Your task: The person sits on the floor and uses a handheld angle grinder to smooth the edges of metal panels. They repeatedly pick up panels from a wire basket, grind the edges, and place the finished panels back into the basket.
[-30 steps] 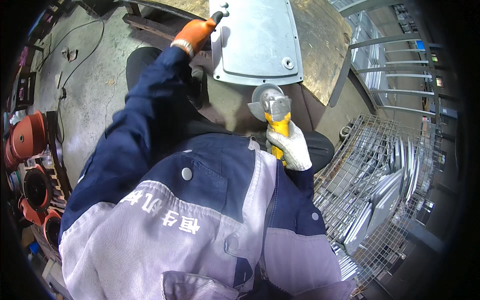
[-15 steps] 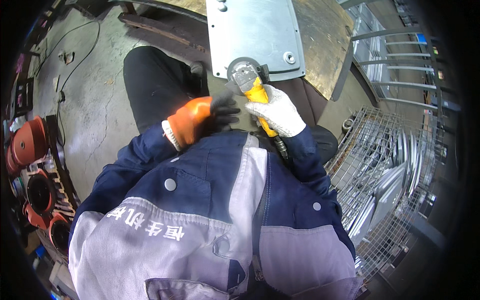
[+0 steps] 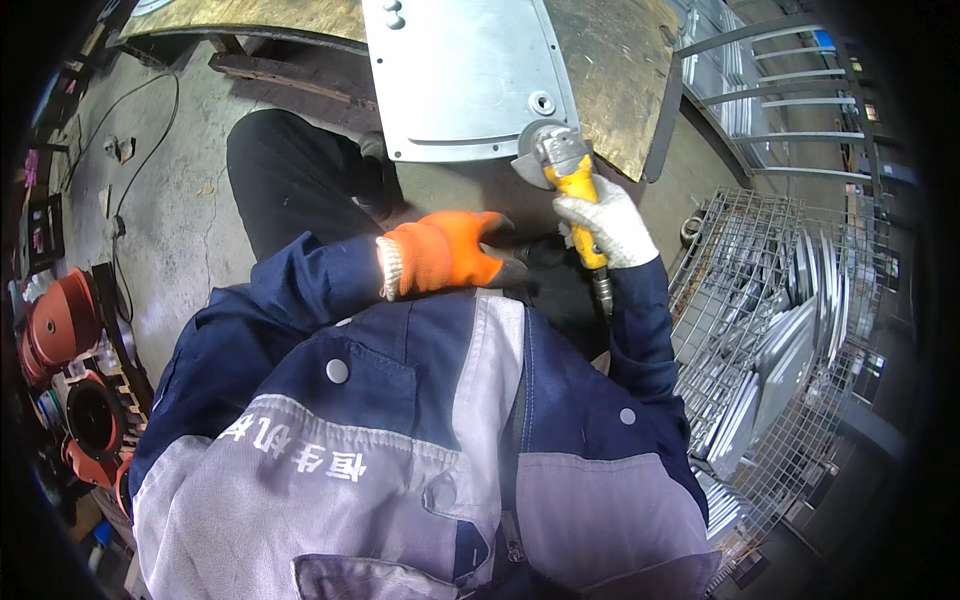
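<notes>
My right hand point(image 3: 613, 222), in a white glove, is wrapped round the yellow body of an angle grinder point(image 3: 582, 215). The tool's grey head and disc point(image 3: 545, 152) sit just below the near right corner of a flat metal panel point(image 3: 470, 85). A round fitting with a hole point(image 3: 541, 102) is set in that corner. In front of my waist, my left hand point(image 3: 455, 252) wears an orange glove with dark fingertips. Its fingers are spread apart and hold nothing; the dark tips partly blend into the dark trousers behind.
Under the panel is a worn wooden tabletop point(image 3: 625, 90). To the right stands a wire mesh basket point(image 3: 735, 300) filled with metal plates point(image 3: 790, 370). Reddish-orange round housings point(image 3: 62, 315) are stacked at the left. A cable point(image 3: 165, 120) runs across the concrete floor.
My right hand has carried the grinder to the right. My left hand has also shifted right, in front of my waist. The panel sits further left and higher in view.
</notes>
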Available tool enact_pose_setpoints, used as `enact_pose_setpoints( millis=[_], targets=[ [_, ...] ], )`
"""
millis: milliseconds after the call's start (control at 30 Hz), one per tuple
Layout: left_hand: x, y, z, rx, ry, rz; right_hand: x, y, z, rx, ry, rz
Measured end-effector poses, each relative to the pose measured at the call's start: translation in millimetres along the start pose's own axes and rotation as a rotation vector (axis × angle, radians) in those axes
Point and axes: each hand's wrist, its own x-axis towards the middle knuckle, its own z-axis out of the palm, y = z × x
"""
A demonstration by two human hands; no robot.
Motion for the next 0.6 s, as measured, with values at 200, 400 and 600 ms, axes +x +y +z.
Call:
enact_pose_setpoints(
  millis=[200, 400, 600],
  targets=[
    [4.9, -41.3, -14.3, -0.652, 0.080, -0.182, 12.2, 0.7, -47.7, 0.034, 0.235, -0.022],
    [8.8, -89.9, -24.6, -1.036, 0.407, 0.014, -19.9, 1.4, -35.2, 0.106, 0.195, -0.025],
    [-6.7, -87.0, -17.1, -0.893, 0.332, -0.206, -10.4, 4.6, 49.5, 0.083, -0.190, -0.033]
  ],
)
